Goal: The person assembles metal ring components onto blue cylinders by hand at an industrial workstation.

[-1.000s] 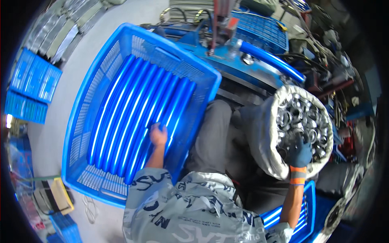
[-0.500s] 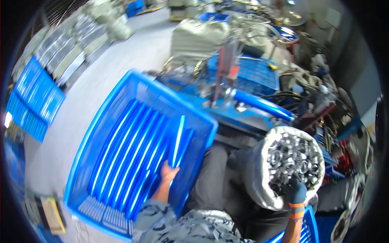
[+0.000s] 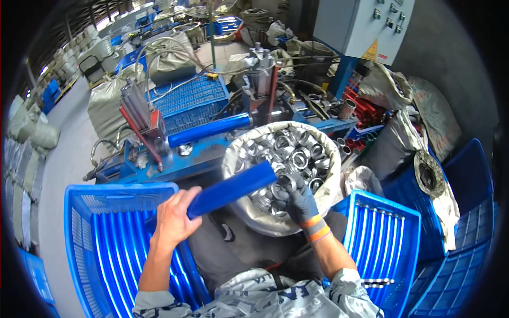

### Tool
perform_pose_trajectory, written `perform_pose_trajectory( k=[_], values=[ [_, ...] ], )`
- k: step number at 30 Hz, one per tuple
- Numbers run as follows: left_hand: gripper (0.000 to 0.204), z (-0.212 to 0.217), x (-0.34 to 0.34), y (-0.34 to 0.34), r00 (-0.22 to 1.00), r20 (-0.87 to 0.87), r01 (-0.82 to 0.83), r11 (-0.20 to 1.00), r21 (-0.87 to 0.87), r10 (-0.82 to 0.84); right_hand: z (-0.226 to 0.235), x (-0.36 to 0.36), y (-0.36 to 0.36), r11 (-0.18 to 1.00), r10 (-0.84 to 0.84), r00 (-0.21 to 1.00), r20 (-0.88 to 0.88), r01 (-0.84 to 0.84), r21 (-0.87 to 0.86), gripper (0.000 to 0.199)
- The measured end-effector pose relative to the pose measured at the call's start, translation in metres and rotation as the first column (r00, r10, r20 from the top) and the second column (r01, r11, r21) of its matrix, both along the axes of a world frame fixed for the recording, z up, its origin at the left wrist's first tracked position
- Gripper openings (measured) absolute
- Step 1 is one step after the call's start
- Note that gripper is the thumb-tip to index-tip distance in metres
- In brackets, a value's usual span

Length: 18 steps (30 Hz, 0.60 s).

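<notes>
Bare, my left hand [image 3: 175, 218] is closed around the near end of a shiny blue tube [image 3: 233, 189], which slants up to the right. My right hand [image 3: 303, 204], in a dark glove with an orange-edged cuff, pinches a silver metal ring [image 3: 287, 183] right by the tube's far end. Whether ring and tube touch is hard to tell. Beneath them stands a pale sack [image 3: 265, 228] with its edge rolled down, full of similar metal rings [image 3: 300, 158]. A blue crate [image 3: 124, 190] of blue tubes [image 3: 119, 238] sits at my left.
At my right, another blue crate [image 3: 415, 249] holds tubes with metal ends. Ahead is a blue workbench machine [image 3: 185, 172] with a blue tube [image 3: 209, 130] lying across it. A grey control cabinet [image 3: 352, 26] stands behind, and stacked blue crates [image 3: 466, 254] line the far right.
My left hand has lifted a blue tube from the left crate and brought it over the sack. My right hand has risen from among the rings with one. The view has turned right.
</notes>
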<state>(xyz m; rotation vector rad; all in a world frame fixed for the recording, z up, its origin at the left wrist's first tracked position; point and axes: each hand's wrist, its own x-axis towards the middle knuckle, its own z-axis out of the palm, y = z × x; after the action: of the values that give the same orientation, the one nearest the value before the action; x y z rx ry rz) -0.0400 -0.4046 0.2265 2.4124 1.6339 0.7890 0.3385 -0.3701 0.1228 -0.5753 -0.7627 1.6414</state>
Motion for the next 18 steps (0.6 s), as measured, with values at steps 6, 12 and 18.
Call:
perform_pose_trajectory(
  k=[6,12,18],
  values=[
    [0.073,0.001,0.006,-0.012,0.995,-0.040,0.093,0.996,0.009,-0.093,0.010,0.022,0.000,0.980,-0.042,0.986,0.159,0.009,0.200,0.064],
    [0.074,0.008,-0.005,-0.019,0.991,-0.112,0.065,0.997,-0.053,-0.070,0.040,0.011,-0.008,0.965,0.019,0.965,0.260,-0.086,0.249,0.081],
    [0.078,-0.005,-0.006,-0.010,0.988,-0.132,0.072,0.997,-0.019,-0.074,0.051,0.014,0.002,0.994,0.058,0.829,0.557,-0.098,0.043,0.083]
  ],
)
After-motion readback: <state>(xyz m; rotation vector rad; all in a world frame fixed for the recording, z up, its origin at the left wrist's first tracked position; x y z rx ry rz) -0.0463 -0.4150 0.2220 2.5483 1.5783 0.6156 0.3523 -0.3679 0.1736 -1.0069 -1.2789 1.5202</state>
